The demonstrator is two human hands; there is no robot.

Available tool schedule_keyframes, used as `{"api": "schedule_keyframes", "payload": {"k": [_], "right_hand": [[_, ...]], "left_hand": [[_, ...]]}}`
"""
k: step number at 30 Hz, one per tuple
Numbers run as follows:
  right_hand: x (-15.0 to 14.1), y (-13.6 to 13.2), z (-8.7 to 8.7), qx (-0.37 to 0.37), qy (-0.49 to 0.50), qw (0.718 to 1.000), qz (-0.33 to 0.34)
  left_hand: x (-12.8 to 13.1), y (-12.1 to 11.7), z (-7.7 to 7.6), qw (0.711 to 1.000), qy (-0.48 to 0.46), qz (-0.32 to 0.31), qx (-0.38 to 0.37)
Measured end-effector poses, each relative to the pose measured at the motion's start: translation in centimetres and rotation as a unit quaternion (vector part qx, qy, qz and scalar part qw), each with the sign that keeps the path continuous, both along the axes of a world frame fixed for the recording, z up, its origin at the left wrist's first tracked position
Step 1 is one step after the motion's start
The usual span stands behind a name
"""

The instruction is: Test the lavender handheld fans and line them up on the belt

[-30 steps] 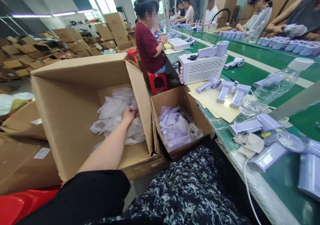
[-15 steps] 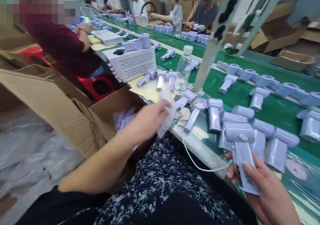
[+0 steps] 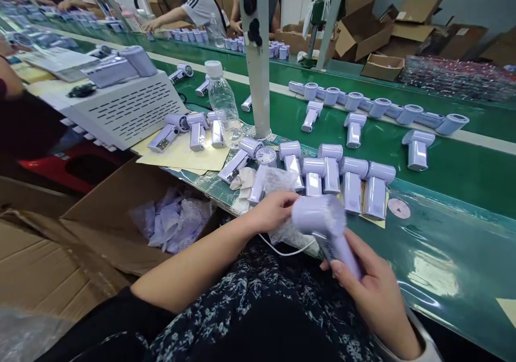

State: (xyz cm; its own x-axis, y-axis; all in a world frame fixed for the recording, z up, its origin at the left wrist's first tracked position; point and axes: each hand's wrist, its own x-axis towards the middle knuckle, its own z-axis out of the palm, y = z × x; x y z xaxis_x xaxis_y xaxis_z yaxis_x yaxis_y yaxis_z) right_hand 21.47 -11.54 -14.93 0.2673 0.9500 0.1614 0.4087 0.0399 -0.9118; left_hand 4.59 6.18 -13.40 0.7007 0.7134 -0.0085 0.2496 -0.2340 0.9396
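Note:
My right hand is wrapped round the handle of a pale purple handheld fan, its round head tilted up and slightly blurred. Close beside that head, my left hand pinches a clear plastic bag, which hangs crumpled around and behind the fingers. Whether the bag touches the fan I cannot tell. Just beyond both hands, several more purple fans stand or lean in a row on the green table edge. A crumpled beige cloth and a white cable lie near my left hand.
A clear bottle stands by a white post. Left of it are a vented white box and yellow sheets with fans. Below, a carton holds purple parts in bags. More fans line the green belt; co-workers sit across it.
My left hand has come from the large carton with a plastic bag and moved right to the fan. My right hand has brought the fan leftward. The view has turned right.

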Motion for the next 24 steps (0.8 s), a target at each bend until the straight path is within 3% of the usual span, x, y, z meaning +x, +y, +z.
{"api": "schedule_keyframes", "payload": {"k": [4,8,10,12,15,17,19,20,22,24], "right_hand": [[-0.7,2.2,0.1,-0.028,-0.115,0.992,0.038],[-1.5,3.6,0.5,-0.056,-0.179,0.980,0.066],[-2.1,3.7,0.8,-0.067,-0.217,0.971,0.073],[-2.8,3.8,0.9,-0.074,-0.261,0.960,0.072],[-3.4,3.8,1.3,-0.070,-0.278,0.955,0.073],[-3.2,3.8,2.0,-0.092,-0.181,0.977,0.063],[-2.6,3.6,3.0,-0.143,0.029,0.986,0.085],[-2.4,3.4,3.6,-0.163,0.150,0.969,0.112],[-2.0,2.9,5.0,-0.159,0.348,0.902,0.199],[-2.1,2.4,6.1,-0.123,0.435,0.846,0.283]], "left_hand": [[-0.8,0.1,-0.2,0.991,-0.073,0.086,-0.073],[-1.7,-0.1,0.7,0.979,-0.103,0.160,-0.069],[-2.0,-0.6,1.8,0.986,-0.069,0.154,0.013],[-2.2,-1.4,3.1,0.985,0.007,0.091,0.145],[-2.4,-3.1,4.9,0.929,0.105,-0.045,0.352],[-2.7,-3.9,6.0,0.881,0.125,-0.075,0.450],[-3.1,-4.4,7.0,0.859,0.129,-0.048,0.493],[-3.4,-4.6,7.5,0.859,0.123,-0.031,0.496],[-3.8,-5.0,8.6,0.877,0.088,-0.006,0.472],[-4.2,-5.5,9.7,0.910,0.018,0.002,0.414]]}}
